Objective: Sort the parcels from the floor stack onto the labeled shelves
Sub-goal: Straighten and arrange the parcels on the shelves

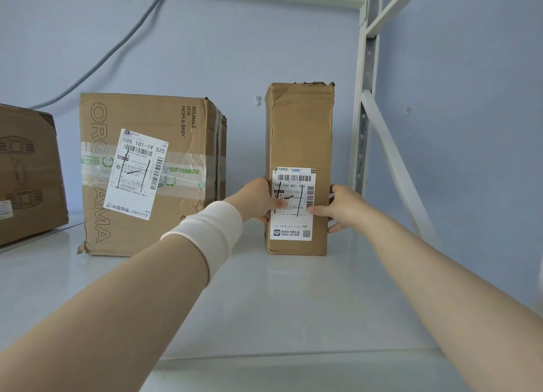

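White shelf (293, 303): upright parcel (299, 133), EMS label (293, 183), gripped both sides by left hand (255, 199), right hand (342, 208); neighbouring box (164, 115) printed "RELIABLE FOR MOM & BABY".

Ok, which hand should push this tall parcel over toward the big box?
Right hand, probably: it grips the side of the tall parcel away from the big box, so it can push that way. The left hand sits in the gap between them.

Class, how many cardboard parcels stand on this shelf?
3: edge parcel cut off far left, large parcel beside it, tall parcel held by left hand and right hand. Others may be hidden.
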Action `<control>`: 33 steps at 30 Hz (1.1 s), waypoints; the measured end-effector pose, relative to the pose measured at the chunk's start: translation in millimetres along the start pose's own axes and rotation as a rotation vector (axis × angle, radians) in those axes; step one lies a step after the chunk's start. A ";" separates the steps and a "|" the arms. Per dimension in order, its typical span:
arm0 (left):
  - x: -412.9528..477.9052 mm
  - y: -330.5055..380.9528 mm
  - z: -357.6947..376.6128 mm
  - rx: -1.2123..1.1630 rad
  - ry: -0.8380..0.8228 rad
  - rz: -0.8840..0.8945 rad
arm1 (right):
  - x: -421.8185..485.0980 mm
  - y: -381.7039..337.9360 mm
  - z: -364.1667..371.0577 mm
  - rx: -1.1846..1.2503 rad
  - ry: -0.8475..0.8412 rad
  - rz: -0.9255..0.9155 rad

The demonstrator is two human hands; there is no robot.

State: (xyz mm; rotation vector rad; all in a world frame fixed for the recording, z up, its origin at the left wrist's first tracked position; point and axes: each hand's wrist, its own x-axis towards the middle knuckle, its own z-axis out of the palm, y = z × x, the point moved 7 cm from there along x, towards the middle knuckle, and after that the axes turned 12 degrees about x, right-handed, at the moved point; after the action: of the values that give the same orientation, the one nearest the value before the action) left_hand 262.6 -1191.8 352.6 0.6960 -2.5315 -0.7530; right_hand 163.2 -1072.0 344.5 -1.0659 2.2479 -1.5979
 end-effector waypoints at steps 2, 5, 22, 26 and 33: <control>-1.7 0.2 -0.6 0.015 0.012 -0.004 | -0.7 1.0 -0.6 -0.017 0.010 0.006; -7.0 -0.2 -0.9 0.072 0.039 -0.004 | -5.1 3.4 -2.1 -0.067 0.031 0.010; -102.1 -16.8 -63.4 0.680 0.204 0.128 | -97.6 -75.8 40.5 -0.846 0.170 -0.395; -129.5 -35.7 -99.7 0.770 0.248 0.153 | -115.3 -104.9 83.6 -0.926 0.179 -0.465; -165.9 -115.8 -161.7 0.916 0.219 0.117 | -128.5 -130.1 162.1 -0.946 0.143 -0.437</control>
State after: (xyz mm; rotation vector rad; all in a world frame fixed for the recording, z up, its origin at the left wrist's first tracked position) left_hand 515.3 -1245.8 369.8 0.8153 -2.5934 0.5581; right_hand 399.5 -1132.0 362.0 -1.7762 3.1137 -0.6278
